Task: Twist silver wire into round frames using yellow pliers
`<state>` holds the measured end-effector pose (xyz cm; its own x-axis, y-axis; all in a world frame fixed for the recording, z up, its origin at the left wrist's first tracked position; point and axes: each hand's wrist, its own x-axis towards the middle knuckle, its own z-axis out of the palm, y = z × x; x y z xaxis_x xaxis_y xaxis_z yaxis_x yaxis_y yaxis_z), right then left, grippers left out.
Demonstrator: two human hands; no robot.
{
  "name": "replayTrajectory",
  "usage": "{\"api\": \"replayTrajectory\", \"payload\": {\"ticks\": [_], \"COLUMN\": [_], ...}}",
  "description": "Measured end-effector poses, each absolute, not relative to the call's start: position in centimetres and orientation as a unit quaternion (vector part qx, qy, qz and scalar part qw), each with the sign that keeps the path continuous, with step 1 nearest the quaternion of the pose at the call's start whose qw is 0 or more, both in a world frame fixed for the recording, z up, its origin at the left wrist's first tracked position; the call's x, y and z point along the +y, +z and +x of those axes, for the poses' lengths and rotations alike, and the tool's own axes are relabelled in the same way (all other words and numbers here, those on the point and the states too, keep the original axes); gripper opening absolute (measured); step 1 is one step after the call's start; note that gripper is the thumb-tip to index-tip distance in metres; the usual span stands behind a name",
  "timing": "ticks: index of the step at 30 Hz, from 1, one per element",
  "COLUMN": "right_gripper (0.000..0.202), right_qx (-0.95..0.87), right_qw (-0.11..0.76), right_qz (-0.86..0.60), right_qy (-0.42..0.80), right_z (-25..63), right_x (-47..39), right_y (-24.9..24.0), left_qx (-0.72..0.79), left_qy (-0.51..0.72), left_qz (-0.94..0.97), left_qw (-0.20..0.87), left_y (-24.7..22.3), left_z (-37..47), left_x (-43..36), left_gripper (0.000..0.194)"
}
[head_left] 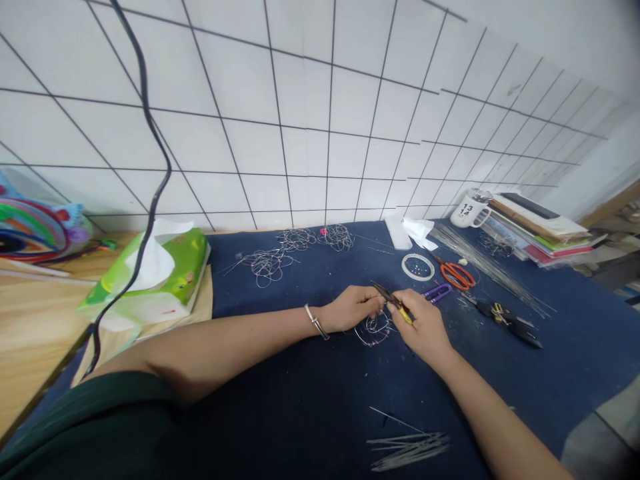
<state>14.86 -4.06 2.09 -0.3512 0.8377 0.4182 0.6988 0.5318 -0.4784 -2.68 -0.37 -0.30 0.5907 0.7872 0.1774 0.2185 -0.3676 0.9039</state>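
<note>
My right hand (424,325) is closed around pliers (404,313) with yellow on the handle, their dark jaws pointing up and left. Close beside it, my left hand (353,308) pinches a piece of looped wire with small pink beads (371,344), which hangs below the fingers over the dark blue cloth (300,393). The jaws lie near my left fingertips; whether they grip the wire is too small to tell. A round white dish of small beads (418,267) sits just beyond my right hand.
Tangled beaded wire coils (270,265) lie toward the wall. Right of my hands are orange-handled scissors (456,275), purple-handled snips (438,292), black pliers (507,321) and long straight wires (493,270). Short wires (410,450) lie in front. A mug (470,209) and tissue pack (173,270) stand farther out.
</note>
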Motion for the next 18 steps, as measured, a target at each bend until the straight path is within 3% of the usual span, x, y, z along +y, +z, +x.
{"api": "replayTrajectory", "payload": {"ticks": [18], "right_gripper": [0.012], "right_qx": [-0.799], "right_qw": [0.341], "right_qz": [-0.485], "right_qy": [0.102], "right_z": [14.62], "right_x": [-4.16], "right_y": [2.05], "left_qx": [0.34], "left_qy": [0.282], "left_qz": [0.802], "left_qw": [0.403], "left_y": [-0.08], "left_z": [-2.74], "left_x": [-0.55], "left_gripper": [0.035]}}
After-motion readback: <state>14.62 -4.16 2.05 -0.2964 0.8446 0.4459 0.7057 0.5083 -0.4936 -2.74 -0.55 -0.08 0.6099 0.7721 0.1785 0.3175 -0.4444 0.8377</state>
